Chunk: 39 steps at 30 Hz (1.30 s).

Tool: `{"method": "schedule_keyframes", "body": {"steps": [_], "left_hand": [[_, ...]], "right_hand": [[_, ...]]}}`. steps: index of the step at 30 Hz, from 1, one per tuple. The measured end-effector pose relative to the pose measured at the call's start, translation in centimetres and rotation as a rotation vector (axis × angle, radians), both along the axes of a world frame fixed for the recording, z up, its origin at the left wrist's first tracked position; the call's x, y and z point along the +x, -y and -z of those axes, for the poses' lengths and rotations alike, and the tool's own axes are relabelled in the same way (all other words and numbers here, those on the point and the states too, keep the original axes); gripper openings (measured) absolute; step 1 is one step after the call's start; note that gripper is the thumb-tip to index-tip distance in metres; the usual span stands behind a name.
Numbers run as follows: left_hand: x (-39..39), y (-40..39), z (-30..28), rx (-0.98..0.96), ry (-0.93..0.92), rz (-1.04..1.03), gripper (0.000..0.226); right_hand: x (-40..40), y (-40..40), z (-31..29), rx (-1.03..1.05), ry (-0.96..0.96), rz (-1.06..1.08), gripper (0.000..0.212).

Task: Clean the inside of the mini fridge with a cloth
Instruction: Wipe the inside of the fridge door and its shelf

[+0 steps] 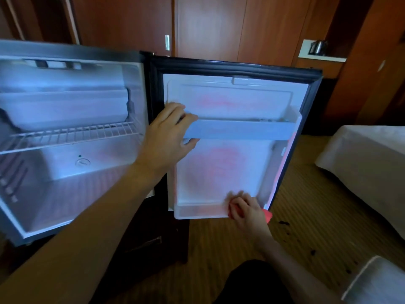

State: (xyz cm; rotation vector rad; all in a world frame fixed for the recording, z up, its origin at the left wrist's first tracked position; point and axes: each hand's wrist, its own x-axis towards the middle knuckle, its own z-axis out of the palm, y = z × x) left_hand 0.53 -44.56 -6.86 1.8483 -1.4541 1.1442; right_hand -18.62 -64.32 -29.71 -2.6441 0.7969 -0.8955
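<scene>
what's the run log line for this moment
door: open | left hand: grips shelf | right hand: cloth at door bottom | stage: wiping

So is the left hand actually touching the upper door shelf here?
Touching. The head view shows the left hand on the left end of the upper door shelf, fingers wrapped over its top edge and thumb under it.

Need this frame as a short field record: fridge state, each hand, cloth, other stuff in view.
fridge: mini fridge, door swung fully open
interior: wire shelf in place, nothing stored
left hand: grips left end of door shelf
right hand: holds red cloth at bottom door tray, motion-blurred
surroundings: bed at right, wooden cabinets behind
</scene>
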Motion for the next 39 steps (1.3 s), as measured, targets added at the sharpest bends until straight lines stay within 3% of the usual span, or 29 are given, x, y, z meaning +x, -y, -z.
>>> {"method": "schedule_keyframes", "body": {"steps": [3,9,14,21,25,35,37,39], "left_hand": [[-0.1,0.0,0.0,-0.004,-0.018,0.001,0.035],[0.0,0.1,-0.1,0.014,-0.009,-0.013,0.037],[0.1,0.2,-0.1,0.031,-0.016,-0.024,0.040],[0.0,0.4,0.1,0.011,-0.033,-0.012,0.039],[-0.2,0.9,0.3,-0.015,-0.065,-0.016,0.038],[0.3,1.7,0.5,-0.016,-0.008,-0.051,0.039],[0.2,1.8,0.6,-0.024,0.001,-0.060,0.040],[0.1,1.8,0.5,-0.023,-0.009,-0.068,0.041]], "right_hand": [[1.7,-2.2,-0.3,-0.015,-0.001,0.036,0.016],[7.3,-7.3,0.3,-0.047,-0.002,-0.216,0.036],[6.0,-5.7,-0.1,-0.090,0.007,-0.299,0.025],[1.0,0.0,-1.2,-0.011,-0.029,-0.028,0.017],[3.0,-0.7,-1.5,-0.001,-0.082,0.058,0.030],[6.3,-4.9,-2.5,0.067,-0.086,-0.301,0.035],[5.1,-3.9,-3.3,-0.009,-0.176,-0.349,0.039],[4.6,-3.2,-3.8,-0.246,-0.294,-0.296,0.038]]}}
